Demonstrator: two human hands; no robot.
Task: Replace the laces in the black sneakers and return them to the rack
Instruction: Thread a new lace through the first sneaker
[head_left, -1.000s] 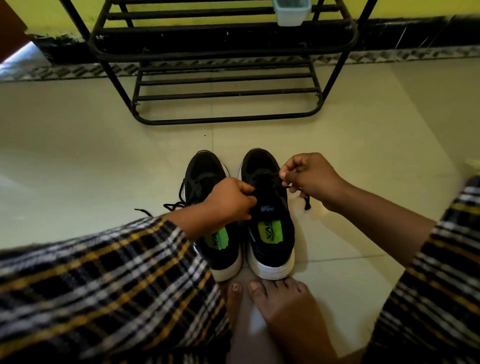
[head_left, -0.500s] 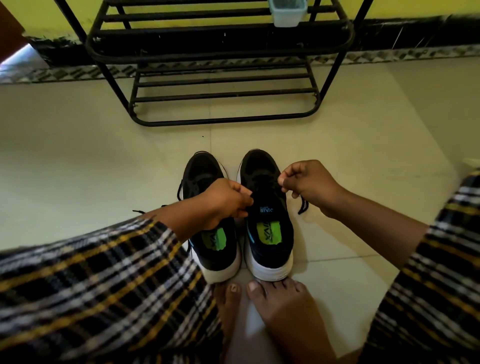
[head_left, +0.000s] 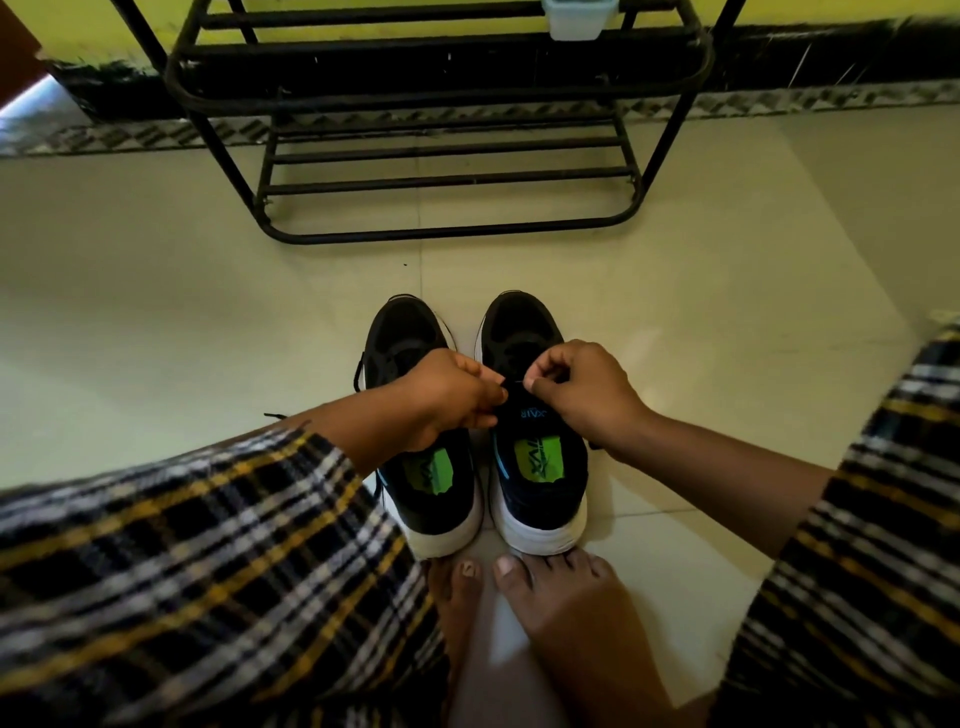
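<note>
I see both hands working over the right sneaker. My left hand has its fingers curled in tight, fingertips pinching the black lace above the tongue. My right hand is curled the same way, thumb and forefinger nipped together on the same lace from the other side. The two sets of fingertips sit just apart, with a short dark stretch of lace showing between them.

Both sneakers stand side by side on the pale tiled floor, nearly touching, long axes running away from me, toes toward the rack and white heels toward my bare feet, which touch or nearly touch the heels. The green insole labels face up. The left sneaker is partly covered by my left wrist; a loose lace end hangs off its outer side.

The black metal rack stands well beyond the toes, against the yellow wall. A small white tub sits on an upper shelf. Checked sleeves frame both sides.
</note>
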